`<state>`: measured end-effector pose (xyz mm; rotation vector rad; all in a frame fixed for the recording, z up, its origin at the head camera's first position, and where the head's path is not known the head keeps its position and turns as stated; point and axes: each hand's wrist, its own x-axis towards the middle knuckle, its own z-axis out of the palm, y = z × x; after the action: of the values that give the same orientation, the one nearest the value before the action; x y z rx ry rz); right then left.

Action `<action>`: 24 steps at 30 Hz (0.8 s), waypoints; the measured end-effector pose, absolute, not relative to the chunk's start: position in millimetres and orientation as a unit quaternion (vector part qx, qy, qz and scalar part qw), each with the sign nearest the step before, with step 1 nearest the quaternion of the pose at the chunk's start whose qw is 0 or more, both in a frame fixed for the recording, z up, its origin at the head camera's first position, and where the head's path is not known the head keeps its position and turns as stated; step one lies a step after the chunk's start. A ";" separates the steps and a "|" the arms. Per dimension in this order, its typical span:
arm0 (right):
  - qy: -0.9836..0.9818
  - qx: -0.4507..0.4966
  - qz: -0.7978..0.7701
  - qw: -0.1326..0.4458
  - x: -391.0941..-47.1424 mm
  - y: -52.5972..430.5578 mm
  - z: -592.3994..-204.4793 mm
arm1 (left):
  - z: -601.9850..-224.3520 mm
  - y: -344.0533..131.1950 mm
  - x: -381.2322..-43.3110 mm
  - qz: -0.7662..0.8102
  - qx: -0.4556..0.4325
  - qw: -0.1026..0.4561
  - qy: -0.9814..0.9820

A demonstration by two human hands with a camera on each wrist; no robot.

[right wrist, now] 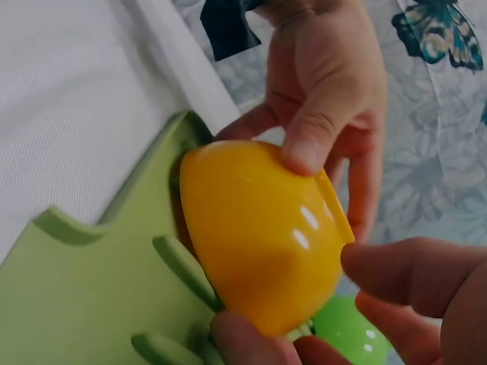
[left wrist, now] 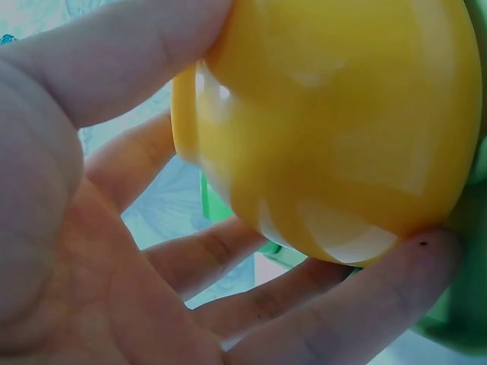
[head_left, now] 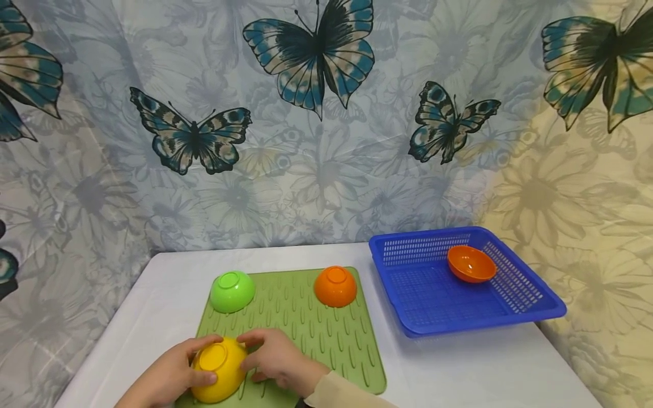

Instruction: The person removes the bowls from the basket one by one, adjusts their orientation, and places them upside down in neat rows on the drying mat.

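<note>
An upside-down yellow bowl is at the near left corner of the green ridged mat, its foot ring facing up. My left hand grips it from the left, thumb on the near side and fingers around the far side; the left wrist view shows the fingers spread along its wall. From the right, my right hand holds the same bowl, its thumb by the foot ring and fingertips lower down near the rim. A green bowl and an orange bowl lie upside down at the mat's far corners.
A blue perforated basket stands on the right of the white table, with an upright orange bowl inside. Behind the table hangs a butterfly-patterned cloth.
</note>
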<state>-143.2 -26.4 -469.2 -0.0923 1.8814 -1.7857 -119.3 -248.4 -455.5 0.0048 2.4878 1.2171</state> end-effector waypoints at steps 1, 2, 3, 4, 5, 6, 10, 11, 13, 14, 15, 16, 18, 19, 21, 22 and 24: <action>0.687 -0.037 -0.670 0.278 -144.5 -23.3 -470.0 | -456.0 -248.2 -119.4 0.431 -0.001 0.186 0.883; 0.674 -0.041 -0.678 0.289 -145.8 -19.6 -470.6 | -456.3 -247.8 -119.2 0.432 -0.005 0.185 0.883; 0.665 -0.045 -0.684 0.297 -147.1 -15.1 -470.4 | -456.6 -247.4 -118.9 0.434 -0.007 0.184 0.882; 0.656 -0.050 -0.689 0.304 -148.9 -10.0 -469.6 | -456.9 -246.8 -118.6 0.436 -0.011 0.183 0.881; 0.645 -0.056 -0.696 0.311 -150.9 -4.0 -468.0 | -457.3 -246.4 -118.4 0.438 -0.013 0.182 0.880; 0.632 -0.061 -0.704 0.319 -153.5 3.2 -465.1 | -457.4 -245.9 -118.3 0.437 -0.014 0.180 0.881; 0.598 -0.078 -0.731 0.319 -166.7 39.7 -443.4 | -456.9 -242.6 -118.4 0.432 -0.026 0.181 0.883; 0.591 -0.083 -0.737 0.317 -170.5 51.2 -436.4 | -456.5 -241.6 -118.5 0.427 -0.030 0.183 0.885; 0.589 -0.091 -0.743 0.305 -177.6 75.7 -420.4 | -455.7 -239.7 -118.6 0.419 -0.040 0.187 0.888; 0.589 -0.092 -0.745 0.299 -180.7 88.8 -411.7 | -455.4 -239.1 -118.5 0.413 -0.044 0.187 0.890; 0.591 -0.094 -0.746 0.293 -184.1 102.5 -402.7 | -455.0 -238.6 -118.4 0.411 -0.047 0.188 0.891; 0.595 -0.097 -0.744 0.287 -187.5 117.5 -393.6 | -454.7 -238.2 -118.3 0.406 -0.048 0.188 0.893; 0.606 -0.098 -0.742 0.271 -195.9 150.2 -374.6 | -454.4 -238.2 -118.2 0.402 -0.048 0.186 0.895; 0.613 -0.094 -0.741 0.259 -200.8 168.2 -365.1 | -454.3 -238.5 -118.3 0.400 -0.047 0.185 0.897; 0.626 -0.079 -0.740 0.232 -212.7 207.0 -347.4 | -454.1 -239.1 -119.1 0.401 -0.045 0.185 0.896; 0.637 -0.070 -0.736 0.217 -219.0 227.6 -340.0 | -453.9 -239.4 -119.7 0.399 -0.044 0.184 0.897; 0.657 -0.034 -0.727 0.197 -232.0 267.9 -328.1 | -453.5 -239.8 -120.6 0.403 -0.044 0.184 0.895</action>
<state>-232.0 267.9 -328.1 -0.0951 1.8397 -2.0363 -120.6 -239.8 -453.5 -0.1238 2.5240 1.1369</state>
